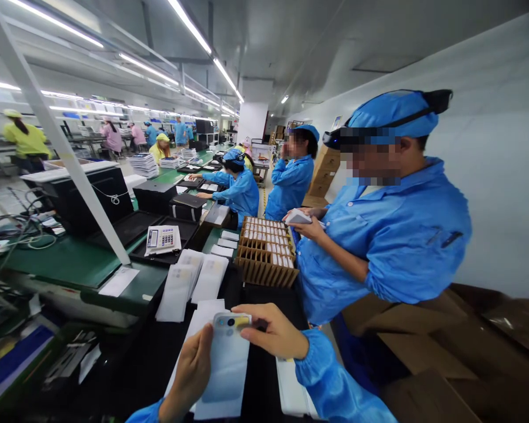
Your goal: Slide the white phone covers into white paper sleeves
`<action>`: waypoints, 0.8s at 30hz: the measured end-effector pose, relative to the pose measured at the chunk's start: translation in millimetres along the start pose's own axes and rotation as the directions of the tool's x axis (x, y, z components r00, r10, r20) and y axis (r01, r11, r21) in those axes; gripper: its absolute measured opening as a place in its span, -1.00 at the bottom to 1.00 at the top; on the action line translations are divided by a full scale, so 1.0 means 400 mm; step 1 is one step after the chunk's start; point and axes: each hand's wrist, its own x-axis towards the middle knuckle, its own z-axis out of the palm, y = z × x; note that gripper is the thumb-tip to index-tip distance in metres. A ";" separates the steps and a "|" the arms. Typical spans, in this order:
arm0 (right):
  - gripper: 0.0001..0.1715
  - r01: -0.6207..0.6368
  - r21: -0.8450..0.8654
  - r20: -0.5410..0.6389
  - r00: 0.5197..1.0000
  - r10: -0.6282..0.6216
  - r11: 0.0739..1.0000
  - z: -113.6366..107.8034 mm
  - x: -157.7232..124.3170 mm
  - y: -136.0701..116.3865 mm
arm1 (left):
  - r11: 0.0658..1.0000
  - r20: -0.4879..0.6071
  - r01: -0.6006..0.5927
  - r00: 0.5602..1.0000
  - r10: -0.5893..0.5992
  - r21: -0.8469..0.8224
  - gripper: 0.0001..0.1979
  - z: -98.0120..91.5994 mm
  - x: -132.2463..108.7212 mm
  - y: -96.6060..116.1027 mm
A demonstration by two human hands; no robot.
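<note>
A pale phone-like piece (226, 367) with a camera area at its top is held upright in front of me. My left hand (193, 364) grips its left edge, thumb near the top corner. At the top right corner, the thumb and fingers of my right hand (275, 330) pinch the piece beside a small yellow patch. White sleeves (208, 311) lie behind it on the black surface. Below my right forearm rests a stack of white pieces (291, 385). Further ahead are two fanned piles of white sleeves (176, 288).
A divided cardboard box (267, 252) full of white pieces stands ahead. A person in blue (379, 229) at the right holds a white item. A calculator (162, 238), a slanted white post (57, 135) and a green bench (88, 264) are on the left. Brown cartons (423, 352) lie lower right.
</note>
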 end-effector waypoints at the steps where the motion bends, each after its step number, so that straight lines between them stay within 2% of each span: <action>1: -0.56 0.034 -0.007 0.000 0.999 -0.034 0.999 0.004 -0.001 0.001 | 1.000 -0.008 0.003 1.000 -0.003 -0.007 -0.35 -0.001 -0.001 0.000; 4: -0.62 0.119 -0.055 0.050 0.992 -0.116 0.991 0.017 -0.006 0.009 | 1.000 -0.019 0.007 1.000 -0.007 0.002 -0.34 -0.002 -0.003 0.002; 6: -0.59 0.090 -0.052 0.071 0.994 -0.086 0.995 0.027 -0.015 0.022 | 1.000 -0.003 0.026 1.000 -0.026 -0.003 -0.32 -0.002 -0.003 0.002; 9: -0.36 -0.117 0.081 0.018 0.993 0.116 0.990 0.052 -0.043 0.055 | 0.995 0.022 0.087 0.996 -0.086 -0.045 -0.32 -0.002 -0.005 -0.005; 11: -0.20 -0.269 0.289 0.079 0.963 0.257 0.919 0.083 -0.067 0.079 | 0.986 0.018 0.142 0.990 -0.141 -0.092 -0.34 -0.004 -0.006 -0.014; 12: -0.22 -0.326 0.385 0.159 0.945 0.285 0.863 0.104 -0.078 0.091 | 0.978 0.015 0.170 0.985 -0.170 -0.119 -0.36 -0.006 -0.006 -0.020; 14: -0.43 -0.401 0.512 0.333 0.908 0.254 0.760 0.147 -0.093 0.112 | 0.963 0.021 0.218 0.976 -0.217 -0.160 -0.38 -0.015 -0.002 -0.034; 16: -0.53 -0.433 0.568 0.380 0.892 0.244 0.700 0.180 -0.088 0.132 | 0.963 0.016 0.207 0.978 -0.208 -0.171 -0.41 -0.034 0.006 -0.051; 17: -0.51 -0.436 0.593 0.337 0.898 0.283 0.677 0.188 -0.074 0.143 | 0.971 -0.013 0.176 0.983 -0.181 -0.161 -0.43 -0.047 0.012 -0.062; 19: -0.46 -0.420 0.635 0.155 0.891 0.426 0.648 0.186 -0.019 0.169 | 0.992 -0.120 0.087 0.988 -0.098 -0.096 -0.46 -0.083 0.024 -0.085; 21: -0.47 -0.388 0.634 -0.062 0.837 0.544 0.669 0.164 0.067 0.204 | 0.999 -0.204 0.019 0.979 -0.013 0.028 -0.48 -0.124 0.034 -0.110; 22: -0.49 -0.375 0.618 -0.138 0.813 0.565 0.691 0.151 0.118 0.224 | 0.995 -0.214 -0.002 0.977 0.024 0.099 -0.53 -0.144 0.038 -0.122; 24: -0.57 -0.379 0.579 -0.197 0.794 0.575 0.722 0.132 0.223 0.271 | 0.974 -0.174 -0.041 0.981 0.081 0.221 -0.64 -0.180 0.043 -0.143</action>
